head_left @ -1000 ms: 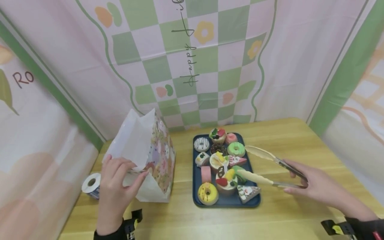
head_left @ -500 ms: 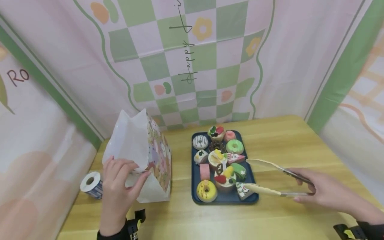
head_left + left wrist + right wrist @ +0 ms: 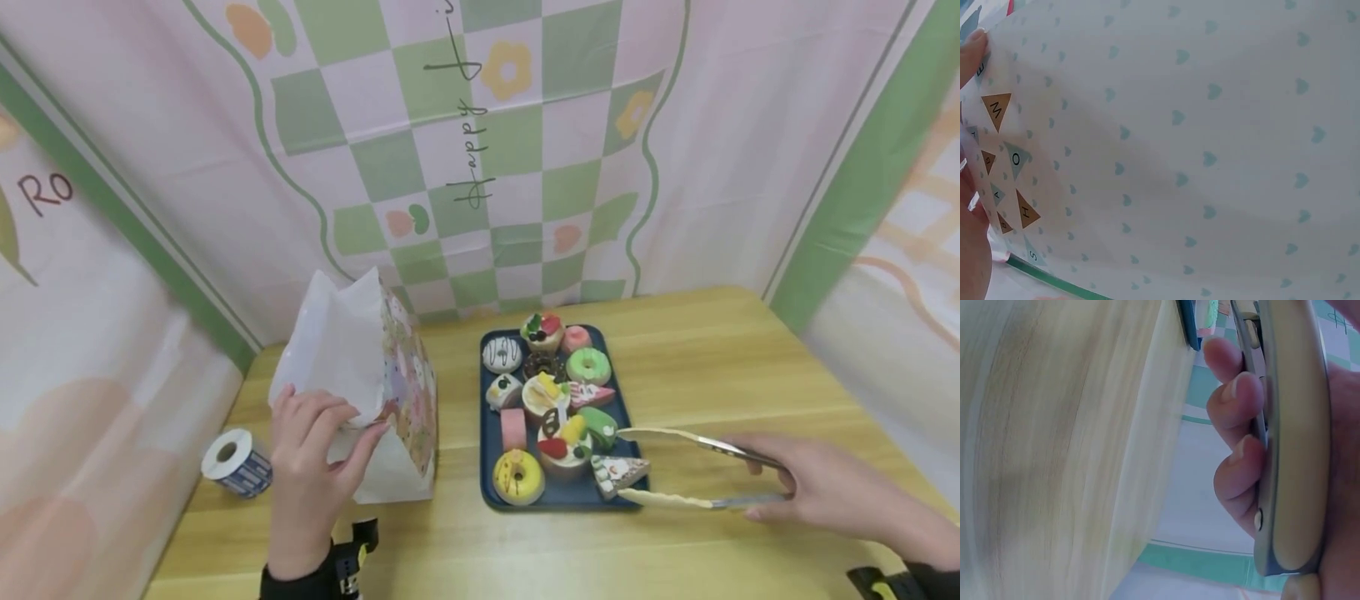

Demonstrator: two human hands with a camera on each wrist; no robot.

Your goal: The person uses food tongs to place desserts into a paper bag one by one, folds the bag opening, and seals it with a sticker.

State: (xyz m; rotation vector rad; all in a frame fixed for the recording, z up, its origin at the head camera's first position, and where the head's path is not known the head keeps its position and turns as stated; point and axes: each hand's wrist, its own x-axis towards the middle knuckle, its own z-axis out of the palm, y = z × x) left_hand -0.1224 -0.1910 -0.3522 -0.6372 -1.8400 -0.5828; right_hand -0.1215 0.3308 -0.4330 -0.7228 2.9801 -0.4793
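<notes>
My left hand [image 3: 311,467] pinches the upper edge of a white paper bag [image 3: 397,479] that stands with its mouth spread. Up close in the left wrist view, the bag's side [image 3: 1160,150] shows small hearts and lettered pennants. My right hand [image 3: 832,492] grips metal tongs [image 3: 678,500] with pale tips; their handle [image 3: 1300,437] fills much of the right wrist view. The tongs are spread, one tip on each side of a triangular cake slice [image 3: 618,473]. That slice lies at the near right corner of a dark blue tray [image 3: 487,400].
Several toy-like pastries crowd the tray, among them a yellow donut [image 3: 518,477], a fruit-topped cake [image 3: 564,450] and a green donut [image 3: 588,367]. A label roll [image 3: 238,462] stands left of the bag on the wooden table [image 3: 712,350]. Printed curtains [image 3: 510,142] hang behind.
The tongs have moved down and to the right, from over the fruit-topped cake to around the triangular slice. My left hand keeps its hold on the bag, whose top has shifted slightly.
</notes>
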